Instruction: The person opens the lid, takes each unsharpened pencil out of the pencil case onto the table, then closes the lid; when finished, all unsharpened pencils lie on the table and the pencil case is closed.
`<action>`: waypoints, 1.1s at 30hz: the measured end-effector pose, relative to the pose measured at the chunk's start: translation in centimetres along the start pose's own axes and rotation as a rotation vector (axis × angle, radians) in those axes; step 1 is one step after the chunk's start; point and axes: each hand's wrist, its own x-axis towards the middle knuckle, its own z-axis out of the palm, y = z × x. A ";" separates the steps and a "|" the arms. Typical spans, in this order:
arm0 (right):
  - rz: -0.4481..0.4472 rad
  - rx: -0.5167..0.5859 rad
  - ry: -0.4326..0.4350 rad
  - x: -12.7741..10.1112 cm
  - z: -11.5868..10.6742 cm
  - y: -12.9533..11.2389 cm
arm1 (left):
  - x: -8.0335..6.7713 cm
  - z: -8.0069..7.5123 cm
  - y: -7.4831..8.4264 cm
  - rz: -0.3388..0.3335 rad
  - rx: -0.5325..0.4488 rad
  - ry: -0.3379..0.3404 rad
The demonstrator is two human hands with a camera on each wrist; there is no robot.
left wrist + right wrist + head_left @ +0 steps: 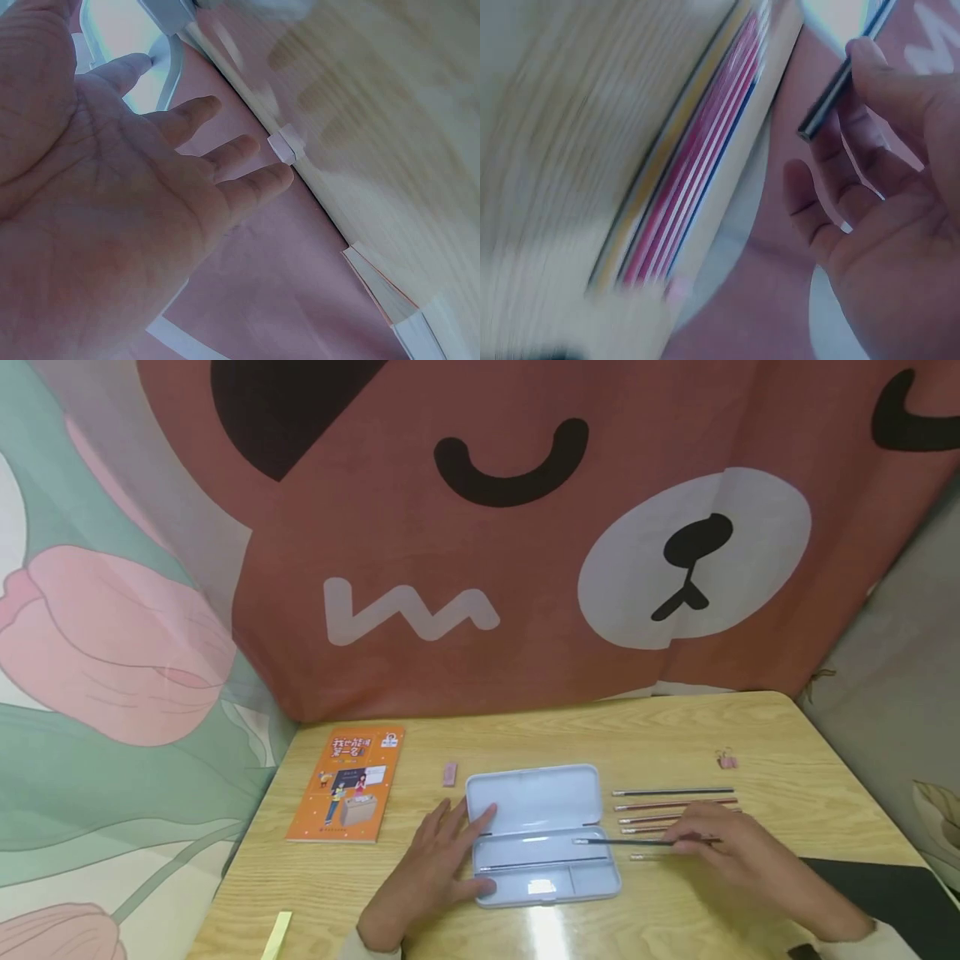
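A pale blue pencil case [534, 802] lies on the table with its lid folded back, and one dark pencil [543, 864] is in its tray. At the case's left side, my left hand [431, 864] rests with fingers spread, index finger by the lid and thumb on the tray's edge. Between thumb and fingers, my right hand [738, 847] pinches another dark pencil [626, 842], whose far end overlaps the tray in the head view. The held pencil [829, 97] also shows in the right wrist view. Several dark and reddish pencils [675, 805] lie side by side right of the case.
A pink eraser [449, 774] sits behind the case's left corner. An orange book [348, 785] lies at the left, a yellow strip [277, 935] at the front left. A pink binder clip [726, 760] is at the back right, a black mat [877, 893] at the front right.
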 end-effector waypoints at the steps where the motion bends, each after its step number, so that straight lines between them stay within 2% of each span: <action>1: 0.001 -0.012 -0.002 -0.6 -0.6 0.5 | 0.0 0.0 0.0 -0.001 0.000 0.000; 6: 0.064 -0.032 -0.103 -3.2 -2.8 2.3 | 0.0 0.0 -0.2 -0.007 0.001 -0.001; 11: 0.092 -0.041 -0.189 -4.9 -3.4 3.4 | -0.1 0.0 -0.2 -0.006 0.000 -0.004; 19: 0.134 -0.100 -0.196 -6.3 -3.0 4.0 | 0.0 0.1 -0.4 -0.002 0.000 -0.003; 33: 0.158 -0.158 -0.210 -6.3 -3.2 4.2 | 0.1 0.2 -0.3 0.004 -0.009 -0.003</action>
